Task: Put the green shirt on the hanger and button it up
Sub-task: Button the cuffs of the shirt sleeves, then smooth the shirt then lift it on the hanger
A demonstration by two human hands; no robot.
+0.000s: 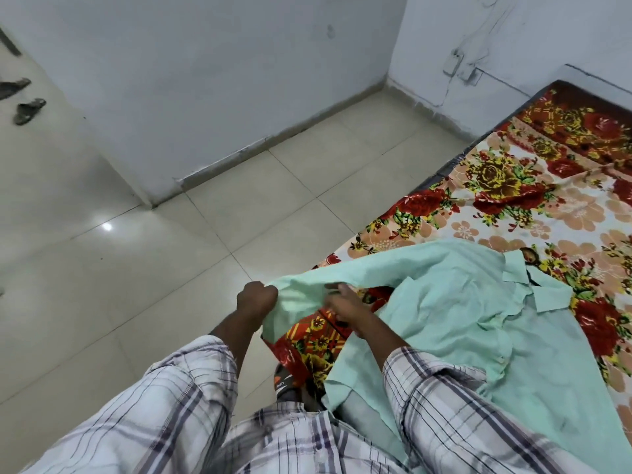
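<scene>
Green shirt [461, 302], centre right, spread on floral bedsheet [513, 200]; left hand [257, 299] fisted round end of sleeve [294, 301], right hand [342, 304] pinching it alongside. Print on dark item [282, 375], lower centre, unreadable.

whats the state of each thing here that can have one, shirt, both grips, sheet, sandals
mint green cotton shirt: lying rumpled, collar open, one sleeve lifted
left hand grip: holds the sleeve end, fingers curled
right hand grip: pinches the same sleeve further up
red and yellow floral bedsheet: spread under the shirt, lightly wrinkled
pair of dark sandals: lying apart, unworn
</scene>
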